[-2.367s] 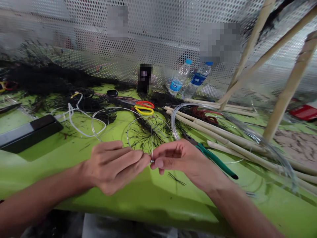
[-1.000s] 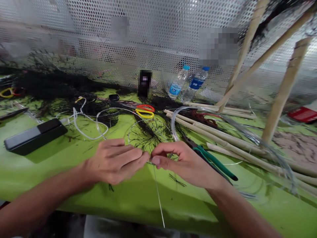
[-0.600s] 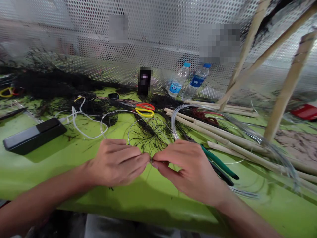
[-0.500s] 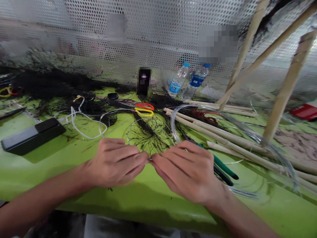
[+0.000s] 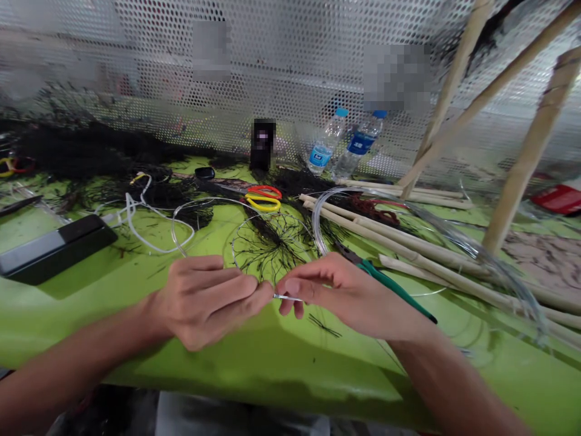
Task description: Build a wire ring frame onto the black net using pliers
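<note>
On my head view, the left hand (image 5: 213, 297) is closed, thumb and forefinger clamped on a thin silvery wire (image 5: 288, 297) over the near part of the table (image 5: 254, 375). I see the wire run right from those fingertips to the right hand (image 5: 345, 293), whose fingers are loosely curled around its other end; I cannot tell whether they grip it. The fingertips of both hands are close together.

Just beyond them lies a thin hoop (image 5: 233, 242) with black branching strands (image 5: 275, 245) spread inside it; the hands hide its near edge from me. Scissors (image 5: 263, 198) with red and yellow handles lie on its far side. To the right I have green-handled pliers (image 5: 399, 293), partly covered by the right hand and forearm, then a clear coil (image 5: 319, 224) across pale poles (image 5: 390, 236). Two bottles (image 5: 320, 154) lean far right of centre, near a perforated sheet (image 5: 281, 54). On the left, a white cable (image 5: 154, 245) runs to a dark box (image 5: 54, 245).
</note>
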Motion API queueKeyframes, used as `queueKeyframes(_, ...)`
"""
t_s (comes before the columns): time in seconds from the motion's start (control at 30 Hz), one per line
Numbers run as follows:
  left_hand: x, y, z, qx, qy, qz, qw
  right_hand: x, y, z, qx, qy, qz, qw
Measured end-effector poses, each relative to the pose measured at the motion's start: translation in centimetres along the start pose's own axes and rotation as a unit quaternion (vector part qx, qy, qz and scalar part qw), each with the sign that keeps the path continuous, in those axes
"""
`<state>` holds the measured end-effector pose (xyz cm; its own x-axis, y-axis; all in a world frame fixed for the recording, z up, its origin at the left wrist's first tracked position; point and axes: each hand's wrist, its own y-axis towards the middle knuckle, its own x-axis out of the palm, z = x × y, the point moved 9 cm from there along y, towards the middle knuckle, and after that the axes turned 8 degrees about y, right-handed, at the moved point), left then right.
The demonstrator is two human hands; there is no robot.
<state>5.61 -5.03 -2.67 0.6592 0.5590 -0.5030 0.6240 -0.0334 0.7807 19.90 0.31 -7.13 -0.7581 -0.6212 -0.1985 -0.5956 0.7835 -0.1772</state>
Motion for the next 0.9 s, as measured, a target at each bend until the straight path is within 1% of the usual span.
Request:
queueKeyframes(0.07, -0.1, 0.0, 0.2, 0.007, -0.005, 0.001, 1.0, 0.7, 0.3, 0.9, 0.033, 0.111, -0.039, 0.993)
queueKeyframes(0.13, -0.1, 0.1, 0.1, 0.004, 0.0, -0.006, 1.0, 1.3, 0.5, 1.5, 0.043, 0.192, -0.052, 0.979)
queueKeyframes(0.17, -0.1, 0.1, 0.1, -0.001, 0.007, -0.013, 1.0, 1.4, 0.6, 1.6, 0.041, 0.213, -0.049, 0.975)
queueKeyframes(0.23, 0.1, 0.3, -0.2, -0.019, 0.02, -0.027, 0.999, 1.3, 0.7, 1.5, 0.03, 0.22, -0.031, 0.974)
queueKeyframes(0.3, 0.2, 0.5, -0.4, -0.036, 0.019, -0.032, 0.999, 0.9, 0.5, 1.1, 0.014, 0.184, -0.002, 0.983)
queueKeyframes(0.33, 0.2, 0.6, -0.5, -0.041, 0.014, -0.031, 0.999, 0.6, 0.2, 0.8, 0.003, 0.147, 0.013, 0.989)
queueKeyframes(0.4, 0.2, 0.7, -0.4, -0.044, 0.006, -0.028, 0.999, 0.1, -0.3, -0.2, -0.028, 0.042, 0.048, 0.998)
queueKeyframes(0.43, 0.2, 0.8, -0.3, -0.044, 0.006, -0.03, 0.999, -0.1, -0.6, -0.8, -0.048, -0.016, 0.065, 0.997)
queueKeyframes(0.5, 0.3, 0.8, -0.3, -0.047, 0.013, -0.038, 0.998, -0.1, -1.1, -1.9, -0.098, -0.12, 0.092, 0.984)
queueKeyframes(0.57, 0.4, 0.7, -0.4, -0.053, 0.023, -0.047, 0.997, 0.1, -1.5, -3.0, -0.165, -0.194, 0.118, 0.96)
queueKeyframes(0.67, 0.3, 0.7, -0.6, -0.067, 0.031, -0.039, 0.996, 0.6, -2.3, -4.2, -0.278, -0.274, 0.157, 0.907)
queueKeyframes(0.7, 0.3, 0.8, -0.7, -0.076, 0.031, -0.038, 0.996, 0.9, -2.7, -4.7, -0.318, -0.303, 0.169, 0.882)
queueKeyframes(0.73, 0.3, 0.8, -0.8, -0.087, 0.029, -0.04, 0.995, 1.3, -3.3, -5.1, -0.36, -0.338, 0.179, 0.851)
queueKeyframes(0.77, 0.4, 0.8, -1.0, -0.099, 0.024, -0.038, 0.994, 1.9, -3.9, -5.6, -0.399, -0.385, 0.185, 0.811)
queueKeyframes(0.83, 0.5, 0.8, -1.3, -0.122, -0.001, -0.042, 0.992, 3.7, -5.2, -6.0, -0.463, -0.504, 0.183, 0.706)
queueKeyframes(0.87, 0.5, 0.8, -1.4, -0.13, -0.013, -0.041, 0.991, 4.5, -5.6, -6.0, -0.482, -0.552, 0.176, 0.657)
queueKeyframes(0.9, 0.6, 0.8, -1.5, -0.131, -0.019, -0.04, 0.99, 5.0, -5.8, -6.0, -0.491, -0.577, 0.173, 0.629)
